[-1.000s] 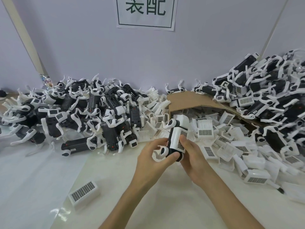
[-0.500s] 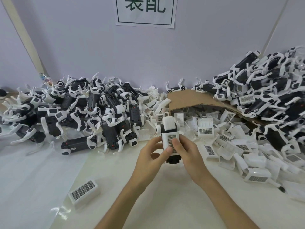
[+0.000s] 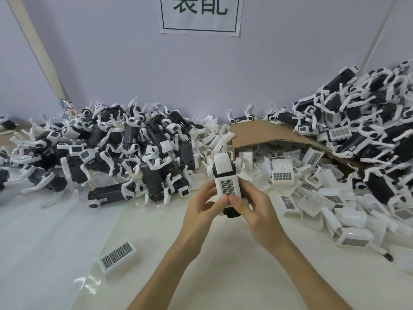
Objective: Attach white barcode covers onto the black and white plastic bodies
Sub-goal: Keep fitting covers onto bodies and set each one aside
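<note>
The left hand and the right hand curl around one plastic body, held upright over the table in the centre. I think this is so the thumbs, meeting on the lower edge of the white barcode cover, can press it on. The wall sign shows green Chinese characters, cut off at the top; the second looks like 配

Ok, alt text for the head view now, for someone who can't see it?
The left hand and right hand hold one black and white plastic body over the table, thumbs pressing a white barcode cover onto it. Behind, heaps of bodies lie on both sides; loose covers spill from a cardboard box at right.
</note>
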Tool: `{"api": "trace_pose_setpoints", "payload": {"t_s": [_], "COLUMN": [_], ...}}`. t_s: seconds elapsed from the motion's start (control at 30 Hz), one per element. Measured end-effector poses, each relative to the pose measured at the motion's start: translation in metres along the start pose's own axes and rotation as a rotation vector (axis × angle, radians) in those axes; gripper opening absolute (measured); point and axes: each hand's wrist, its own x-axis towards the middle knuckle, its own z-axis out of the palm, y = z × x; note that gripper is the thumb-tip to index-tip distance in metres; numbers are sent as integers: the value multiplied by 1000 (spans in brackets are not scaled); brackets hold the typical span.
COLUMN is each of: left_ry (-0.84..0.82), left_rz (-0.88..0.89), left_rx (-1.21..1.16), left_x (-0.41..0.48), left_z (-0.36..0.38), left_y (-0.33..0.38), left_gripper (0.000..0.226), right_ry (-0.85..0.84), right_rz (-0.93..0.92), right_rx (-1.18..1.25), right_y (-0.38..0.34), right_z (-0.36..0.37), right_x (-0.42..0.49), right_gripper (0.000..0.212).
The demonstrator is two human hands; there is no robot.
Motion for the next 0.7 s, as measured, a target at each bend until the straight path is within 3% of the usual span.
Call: {"api": "trace_pose_setpoints", "payload": {"t_s": [0.2,0.43,0.7], "left_ry": [-9,17,21], "left_rz": [-42,-53,-111], "left_rx": [-122,-121,-224], "left_x": [-1,-1,-3], "left_z": [-1,0,0], "left_y": [2,2,4], "left_gripper": [40,32,38], "right_ry": [78,206,217], "right_rz": [-136,-158,-148], "right_rx": [-219,-202,-226], "right_y": [1,0,-4], "right_z": [10,17,17], "right_x": [-5,-6,-6], "right_gripper": [44,26,21]}}
